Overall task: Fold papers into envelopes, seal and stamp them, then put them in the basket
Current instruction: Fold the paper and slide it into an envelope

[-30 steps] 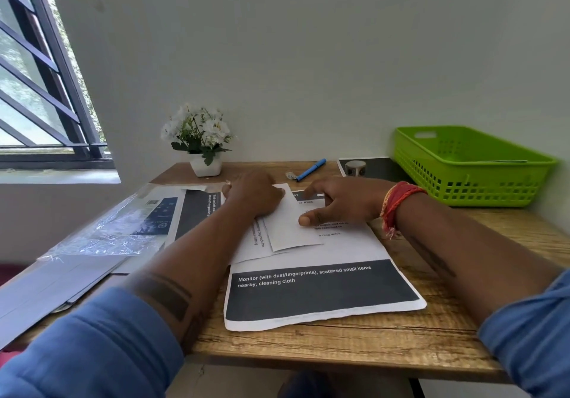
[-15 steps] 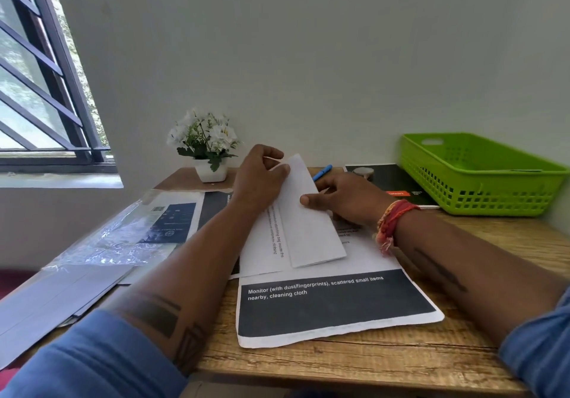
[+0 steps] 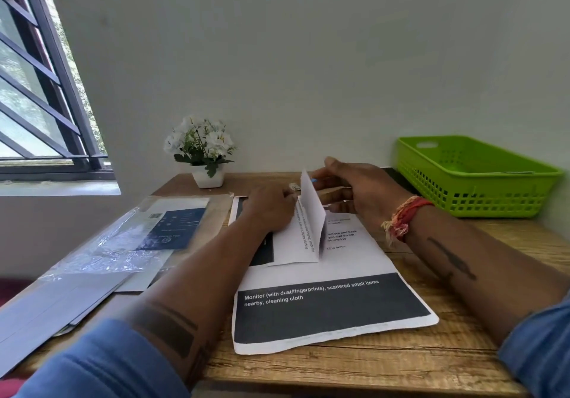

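Note:
A white paper [image 3: 296, 243] lies half folded on top of a printed sheet [image 3: 333, 308] with a dark band. Its right flap [image 3: 311, 209] stands nearly upright. My left hand [image 3: 271, 209] holds the paper's left part down, fingers curled at the far end of the crease. My right hand [image 3: 357, 191] is just right of the flap, thumb raised and fingers straight against the flap's far side. The green basket [image 3: 475, 181] stands at the back right of the desk.
A pot of white flowers [image 3: 206, 175] stands at the back by the wall. A clear plastic sleeve with a blue card [image 3: 166, 231] and grey envelopes [image 3: 46, 308] lie at the left. A blue pen tip [image 3: 314, 180] shows behind the flap.
The paper was pressed flat, then lifted at its far end. Now its left part lies down again and the right flap has swung up to near vertical, with my right hand behind it.

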Available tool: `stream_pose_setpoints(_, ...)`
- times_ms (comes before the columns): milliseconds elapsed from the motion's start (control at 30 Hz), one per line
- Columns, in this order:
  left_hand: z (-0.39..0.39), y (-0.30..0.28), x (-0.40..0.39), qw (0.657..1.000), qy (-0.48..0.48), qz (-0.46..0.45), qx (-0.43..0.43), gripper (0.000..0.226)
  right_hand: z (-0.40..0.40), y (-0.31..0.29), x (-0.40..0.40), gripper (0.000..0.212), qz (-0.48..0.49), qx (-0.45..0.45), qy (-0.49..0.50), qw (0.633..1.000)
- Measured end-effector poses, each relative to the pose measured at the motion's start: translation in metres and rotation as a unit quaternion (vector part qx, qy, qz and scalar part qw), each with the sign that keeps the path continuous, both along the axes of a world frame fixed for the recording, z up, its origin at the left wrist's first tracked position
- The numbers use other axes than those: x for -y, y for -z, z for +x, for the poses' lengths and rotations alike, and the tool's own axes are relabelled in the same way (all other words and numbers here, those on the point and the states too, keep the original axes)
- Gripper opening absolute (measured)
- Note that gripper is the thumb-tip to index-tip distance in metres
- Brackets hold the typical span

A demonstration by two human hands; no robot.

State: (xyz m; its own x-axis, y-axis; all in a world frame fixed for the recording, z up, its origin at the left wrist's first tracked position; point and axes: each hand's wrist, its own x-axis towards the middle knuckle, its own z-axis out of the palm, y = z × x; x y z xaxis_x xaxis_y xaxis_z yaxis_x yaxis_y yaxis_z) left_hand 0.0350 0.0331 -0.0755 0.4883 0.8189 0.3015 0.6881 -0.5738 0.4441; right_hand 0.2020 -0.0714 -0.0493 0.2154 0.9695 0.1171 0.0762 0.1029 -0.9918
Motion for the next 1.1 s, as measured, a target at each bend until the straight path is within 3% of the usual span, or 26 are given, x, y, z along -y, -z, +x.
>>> stream_pose_setpoints(100,-0.003,-0.008,0.006,1.0,-0.006,0.006,-0.018,0.027,-0.014,0.008,0.001,0.026,0.008,0.161,-0.017,0.987)
stream_pose_setpoints(200,-0.007,-0.012,0.01,0.999,0.0,0.017,-0.047,0.02,-0.025,0.016,-0.003,0.018,0.041,0.377,-0.036,0.924)
stream_pose_setpoints(333,-0.016,-0.014,0.005,1.0,-0.011,-0.024,-0.013,0.016,-0.032,0.019,-0.005,0.026,0.036,0.507,-0.04,0.86)
stream_pose_setpoints(467,-0.03,-0.017,0.005,0.998,-0.036,-0.052,0.018,0.015,-0.032,0.019,-0.005,0.025,0.031,0.541,-0.052,0.839)
stream_pose_setpoints(733,-0.029,-0.026,0.018,0.993,-0.08,-0.048,-0.065,0.029,-0.035,0.016,-0.005,0.024,0.042,0.575,-0.065,0.815)
stream_pose_setpoints(900,-0.029,-0.023,0.012,0.992,-0.114,-0.036,-0.051,0.043,-0.034,0.014,-0.002,0.024,0.029,0.584,-0.084,0.807)
stream_pose_setpoints(1100,-0.028,-0.01,-0.009,0.99,-0.037,-0.061,-0.125,0.042,-0.03,0.015,-0.003,0.022,0.023,0.571,-0.094,0.815)
